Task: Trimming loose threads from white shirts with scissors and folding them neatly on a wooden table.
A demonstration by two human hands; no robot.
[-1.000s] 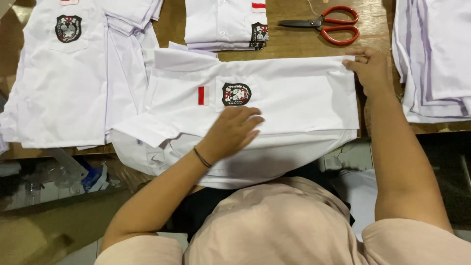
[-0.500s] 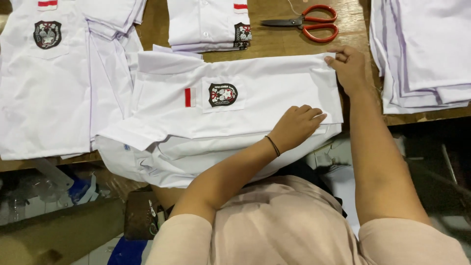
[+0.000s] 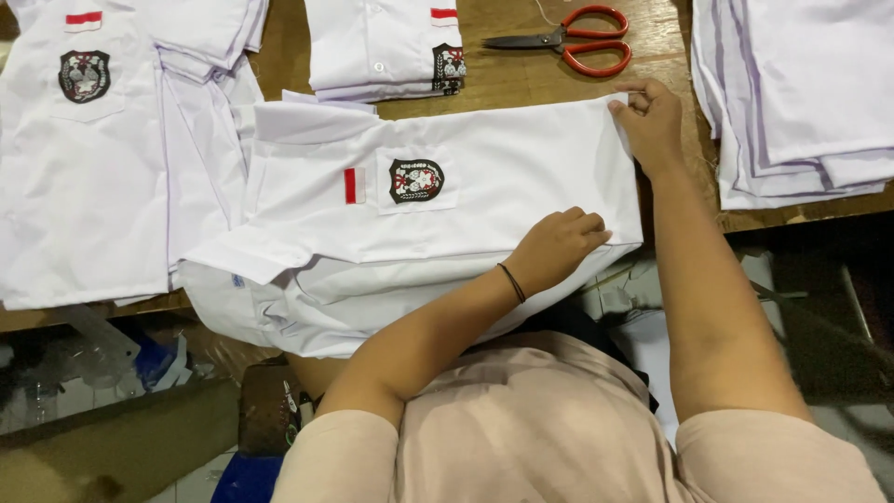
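At the far left of the wooden worktop (image 3: 521, 84) a white shirt (image 3: 84, 186) lies flat and unfolded, its dark crest badge and small red-and-white strip facing up, with further white cloth layered along its right edge. Just right of it, at the middle of the worktop, lies the white shirt being folded (image 3: 447, 196), set crosswise with its collar end toward the left and its lower edge hanging over the near edge of the worktop; a red strip and a dark crest badge (image 3: 415, 180) on the chest pocket face up. Behind it, near the far edge, sits a folded shirt (image 3: 382, 42) with its own badge showing at the right corner, and just right of that a pair of red-handled scissors (image 3: 568, 42) rests on the bare wood, blades pointing left. The left hand (image 3: 557, 248), a thin dark band at the wrist, lies on the near right part of the shirt with its fingers curled down onto the cloth; whether its grip has closed on a fold or only presses cannot be told. The right hand (image 3: 652, 121) is at the far right corner of the same shirt, its grip pinched closed on the cloth edge between thumb and fingers. At the far right lies a stack of white garments (image 3: 801, 93), well apart from the hands.
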